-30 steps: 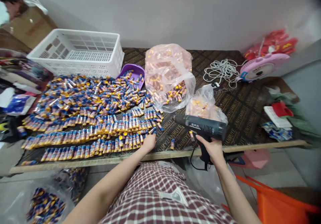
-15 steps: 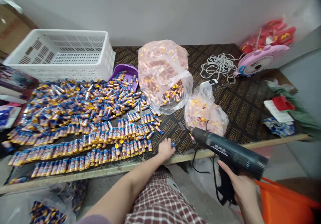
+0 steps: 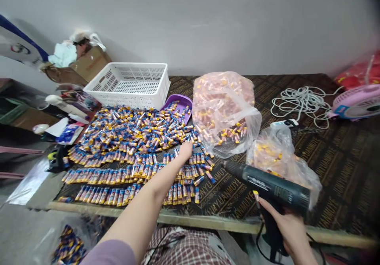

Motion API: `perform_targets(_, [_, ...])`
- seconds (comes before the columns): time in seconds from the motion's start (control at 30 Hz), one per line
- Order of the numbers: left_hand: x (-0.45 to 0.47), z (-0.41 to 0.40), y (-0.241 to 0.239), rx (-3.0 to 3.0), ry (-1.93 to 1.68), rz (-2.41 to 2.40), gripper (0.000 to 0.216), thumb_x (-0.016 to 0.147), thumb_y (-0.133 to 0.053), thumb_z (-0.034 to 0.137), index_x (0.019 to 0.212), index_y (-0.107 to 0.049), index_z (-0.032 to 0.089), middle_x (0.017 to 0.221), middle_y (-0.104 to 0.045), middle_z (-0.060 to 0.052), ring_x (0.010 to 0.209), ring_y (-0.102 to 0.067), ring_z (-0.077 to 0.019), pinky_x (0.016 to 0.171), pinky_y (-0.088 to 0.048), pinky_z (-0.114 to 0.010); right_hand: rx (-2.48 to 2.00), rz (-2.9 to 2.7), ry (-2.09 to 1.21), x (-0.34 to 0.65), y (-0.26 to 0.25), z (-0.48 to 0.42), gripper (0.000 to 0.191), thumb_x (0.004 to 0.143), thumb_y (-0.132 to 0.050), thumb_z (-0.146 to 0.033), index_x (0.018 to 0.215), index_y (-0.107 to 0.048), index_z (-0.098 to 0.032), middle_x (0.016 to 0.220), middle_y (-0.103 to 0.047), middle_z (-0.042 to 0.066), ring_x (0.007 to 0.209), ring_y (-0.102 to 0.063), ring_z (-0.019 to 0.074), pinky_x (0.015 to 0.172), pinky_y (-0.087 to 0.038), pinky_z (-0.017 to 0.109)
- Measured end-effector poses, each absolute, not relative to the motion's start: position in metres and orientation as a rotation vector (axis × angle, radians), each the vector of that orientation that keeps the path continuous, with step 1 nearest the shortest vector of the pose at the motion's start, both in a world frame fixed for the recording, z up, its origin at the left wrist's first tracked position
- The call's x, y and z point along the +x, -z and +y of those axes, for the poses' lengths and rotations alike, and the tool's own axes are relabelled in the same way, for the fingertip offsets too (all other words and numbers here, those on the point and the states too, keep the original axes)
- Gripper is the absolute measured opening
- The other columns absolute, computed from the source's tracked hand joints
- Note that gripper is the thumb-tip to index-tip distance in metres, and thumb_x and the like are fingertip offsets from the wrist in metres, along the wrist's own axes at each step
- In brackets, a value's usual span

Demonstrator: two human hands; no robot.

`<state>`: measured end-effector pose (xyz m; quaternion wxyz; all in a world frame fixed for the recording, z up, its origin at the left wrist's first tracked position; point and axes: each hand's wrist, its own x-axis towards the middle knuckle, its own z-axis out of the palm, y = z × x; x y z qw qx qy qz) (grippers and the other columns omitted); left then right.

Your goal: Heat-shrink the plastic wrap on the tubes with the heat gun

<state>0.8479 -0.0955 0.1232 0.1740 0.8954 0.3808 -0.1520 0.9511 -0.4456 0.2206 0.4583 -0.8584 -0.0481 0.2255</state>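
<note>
My right hand (image 3: 286,225) grips the handle of a dark heat gun (image 3: 268,185), whose nozzle points left over the table's front. My left hand (image 3: 185,151) reaches forward over the small blue-and-yellow tubes (image 3: 130,138), its fingers curled down at the right end of the pile; what they pinch is hidden. Nearer me, the tubes lie in neat rows (image 3: 133,183); farther back they form a loose heap. Two clear plastic bags (image 3: 224,112) of orange-capped tubes stand right of the heap, the smaller bag (image 3: 279,156) just behind the heat gun.
A white slotted crate (image 3: 130,82) and a purple scoop (image 3: 178,102) stand behind the heap. A coiled white cord (image 3: 299,102) and a pink fan (image 3: 358,102) lie at the right. Clutter and a cardboard box (image 3: 89,65) crowd the left. A bag of tubes (image 3: 68,243) sits below the table edge.
My left hand has moved from the table's front edge forward into the pile near the big bag. The heat gun has come up a little toward the table. The camera has swung left.
</note>
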Motion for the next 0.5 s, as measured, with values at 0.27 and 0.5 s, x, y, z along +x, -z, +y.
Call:
perform_targets(0.27, [0.757, -0.065, -0.155, 2.385, 0.077, 1.058, 0.043, 0.081, -0.047, 0.024, 0.123, -0.048, 0.014, 0.13, -0.048, -0.014, 0.12, -0.044, -0.023, 0.101, -0.034, -0.035, -2.067, -0.461, -0.741, 0.965, -0.215, -0.329, 0.047, 0.061, -0.069, -0.047, 0.092, -0.068, -0.012, 0.086, -0.071, 0.011, 0.075, -0.066, 0.0276, 0.063, -0.052, 0.035])
perform_targets(0.5, [0.574, -0.104, -0.165, 1.918, -0.349, 1.604, 0.037, 0.076, -0.045, 0.041, 0.097, -0.062, 0.016, 0.1, -0.067, -0.009, 0.095, -0.06, -0.0228, 0.087, -0.045, -0.035, -2.121, -1.03, -0.709, 0.964, -0.197, -0.241, 0.041, 0.067, -0.062, -0.049, 0.079, -0.07, -0.011, 0.071, -0.07, 0.01, 0.066, -0.062, 0.0247, 0.059, -0.047, 0.032])
